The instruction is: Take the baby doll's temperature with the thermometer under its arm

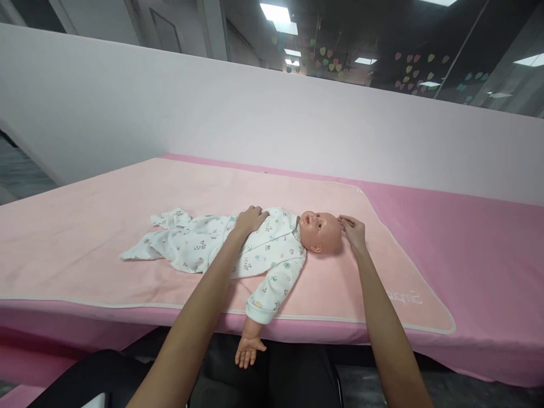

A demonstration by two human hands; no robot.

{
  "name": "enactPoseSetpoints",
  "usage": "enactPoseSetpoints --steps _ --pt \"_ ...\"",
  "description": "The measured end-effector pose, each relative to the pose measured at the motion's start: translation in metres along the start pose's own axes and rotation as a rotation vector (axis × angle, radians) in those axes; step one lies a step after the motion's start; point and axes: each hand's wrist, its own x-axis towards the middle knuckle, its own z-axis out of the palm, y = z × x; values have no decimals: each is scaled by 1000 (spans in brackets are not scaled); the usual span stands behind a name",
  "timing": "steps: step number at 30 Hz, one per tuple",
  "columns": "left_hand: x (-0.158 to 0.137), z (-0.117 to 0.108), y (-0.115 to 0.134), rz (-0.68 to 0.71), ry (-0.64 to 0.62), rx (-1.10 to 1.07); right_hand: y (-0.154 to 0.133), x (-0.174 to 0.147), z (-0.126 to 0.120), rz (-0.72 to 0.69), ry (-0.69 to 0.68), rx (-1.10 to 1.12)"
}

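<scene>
A baby doll [272, 232] lies on its back, its bald head to the right and its legs to the left. It wears a white sleepsuit [266, 255] with small printed figures. My left hand [251, 219] rests flat on the doll's chest and belly, fingers stretched out. Beside the crown of the doll's head [325, 233], my right hand [352, 231] has its fingers loosely bent, the tips at or very near the head, with nothing seen in them. The doll's near arm [276, 286] reaches over the table's front edge, and its bare hand [250, 348] hangs palm up.
Under the doll is a peach mat [106, 226] with a pale border, spread over a pink cloth [488, 243] on the table. A white partition [272, 119] stands along the back, below dark glass with heart stickers [410, 69]. My dark-clothed legs [293, 374] are under the front edge.
</scene>
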Motion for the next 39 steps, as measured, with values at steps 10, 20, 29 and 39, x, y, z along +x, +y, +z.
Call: enactPoseSetpoints --steps 10,20,29,39 --pt "-3 -2 3 -3 8 -15 -16 -17 21 -129 -229 32" --pt "-3 -1 2 2 9 -18 -16 -21 -5 65 -604 159" --pt "-3 -1 2 -4 14 -7 -18 -24 -17 52 -702 164" --pt "-1 0 0 0 8 7 -9 -19 -31 174 -687 150"
